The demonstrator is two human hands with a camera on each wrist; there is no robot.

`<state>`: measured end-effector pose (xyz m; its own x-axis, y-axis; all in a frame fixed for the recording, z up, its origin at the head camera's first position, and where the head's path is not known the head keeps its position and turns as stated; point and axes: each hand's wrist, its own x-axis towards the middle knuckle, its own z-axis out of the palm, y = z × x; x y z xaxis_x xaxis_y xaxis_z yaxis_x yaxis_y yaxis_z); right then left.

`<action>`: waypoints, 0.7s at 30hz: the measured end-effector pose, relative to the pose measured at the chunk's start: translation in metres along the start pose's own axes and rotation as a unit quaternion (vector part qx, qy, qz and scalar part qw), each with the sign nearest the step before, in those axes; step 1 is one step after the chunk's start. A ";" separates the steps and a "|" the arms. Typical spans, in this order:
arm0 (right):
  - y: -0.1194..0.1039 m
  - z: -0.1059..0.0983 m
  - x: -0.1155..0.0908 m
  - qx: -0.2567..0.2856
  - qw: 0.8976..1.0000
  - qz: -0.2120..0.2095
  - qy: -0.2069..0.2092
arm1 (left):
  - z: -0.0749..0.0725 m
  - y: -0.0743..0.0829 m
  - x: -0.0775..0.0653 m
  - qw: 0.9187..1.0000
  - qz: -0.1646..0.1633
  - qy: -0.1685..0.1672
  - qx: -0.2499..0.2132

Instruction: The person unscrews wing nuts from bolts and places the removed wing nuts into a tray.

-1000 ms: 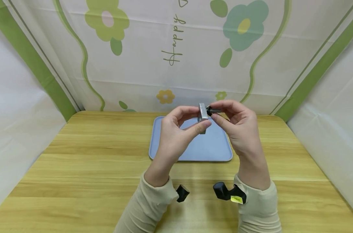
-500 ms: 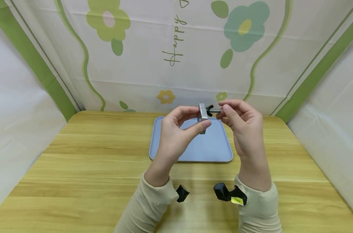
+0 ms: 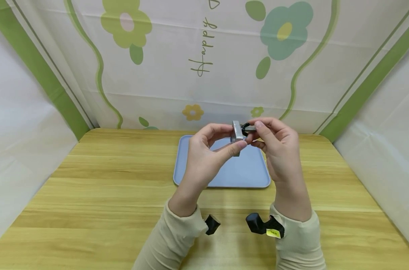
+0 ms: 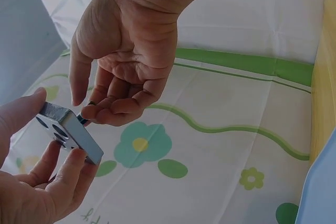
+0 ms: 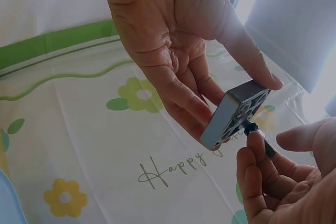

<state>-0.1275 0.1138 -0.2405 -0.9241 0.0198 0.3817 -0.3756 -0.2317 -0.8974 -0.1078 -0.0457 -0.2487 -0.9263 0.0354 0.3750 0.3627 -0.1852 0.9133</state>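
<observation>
My left hand (image 3: pixel 207 159) holds a small square silver metal block (image 3: pixel 237 131) by its edges, thumb on one side and fingers on the other. Round holes (image 4: pixel 59 130) show on the block's face in the left wrist view. From the opposite face sticks a threaded bolt (image 5: pixel 270 149), carrying a black wing nut (image 5: pixel 251 128) close to the block. The curled fingers of my right hand (image 3: pixel 282 150) touch the wing nut, while its thumb (image 5: pixel 296 138) stands a little apart from the bolt in the right wrist view. Both hands are raised above the tray.
Beneath the hands a light blue tray (image 3: pixel 238 174) lies on the wooden table (image 3: pixel 123 180). A white cloth with printed flowers (image 3: pixel 164 56) rises behind the table's far edge. Black camera mounts (image 3: pixel 255 223) stick out from the sleeves.
My right hand had pinched the wing nut, then drew back right toward the bolt's end. Now its fingers are at the wing nut again. The left hand keeps its hold with little movement.
</observation>
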 end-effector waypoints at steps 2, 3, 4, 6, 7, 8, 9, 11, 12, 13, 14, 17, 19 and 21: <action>0.000 0.000 0.000 0.001 1.000 0.000 0.001 | 0.000 0.000 0.000 1.000 0.002 -0.001 0.000; 0.000 0.001 0.000 0.001 1.000 0.000 0.002 | 0.000 0.000 0.000 1.000 0.003 -0.002 -0.001; 0.000 0.001 0.000 0.002 1.000 0.000 0.003 | 0.000 0.000 -0.001 1.000 0.003 -0.003 -0.001; 0.001 0.001 0.000 0.002 1.000 0.001 0.008 | 0.000 0.000 -0.001 1.000 0.004 -0.005 -0.002; 0.001 0.001 0.001 0.002 1.000 0.001 0.010 | 0.000 0.000 -0.001 1.000 0.005 -0.006 -0.001; 0.001 0.001 0.001 0.001 1.000 0.002 0.012 | 0.001 0.000 -0.001 1.000 0.005 -0.007 -0.001; 0.001 0.002 0.001 0.001 1.000 0.002 0.014 | 0.001 0.000 -0.001 1.000 0.006 -0.008 0.000; 0.002 0.002 0.001 0.002 1.000 0.002 0.018 | 0.001 0.000 -0.001 1.000 0.007 -0.009 0.002; 0.002 0.002 0.001 0.002 1.000 0.001 0.018 | 0.001 0.000 -0.001 1.000 0.007 -0.009 0.003; 0.002 0.002 0.001 0.002 1.000 0.000 0.018 | 0.001 0.000 -0.001 1.000 0.008 -0.010 0.003; 0.002 0.002 0.001 0.003 1.000 0.000 0.018 | 0.000 0.000 -0.001 1.000 0.008 -0.010 0.004; 0.003 0.001 0.001 0.001 1.000 -0.002 0.015 | 0.000 0.000 -0.001 1.000 0.010 -0.010 0.003; 0.003 0.001 0.002 0.001 1.000 -0.005 0.009 | 0.000 0.000 -0.001 1.000 0.013 -0.009 0.000; 0.003 0.001 0.002 0.004 1.000 -0.008 0.000 | 0.000 -0.001 -0.001 1.000 0.016 -0.007 -0.001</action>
<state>-0.1301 0.1125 -0.2423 -0.9180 0.0241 0.3958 -0.3898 -0.2386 -0.8895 -0.1075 -0.0453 -0.2498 -0.9126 0.0430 0.4065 0.3922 -0.1886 0.9003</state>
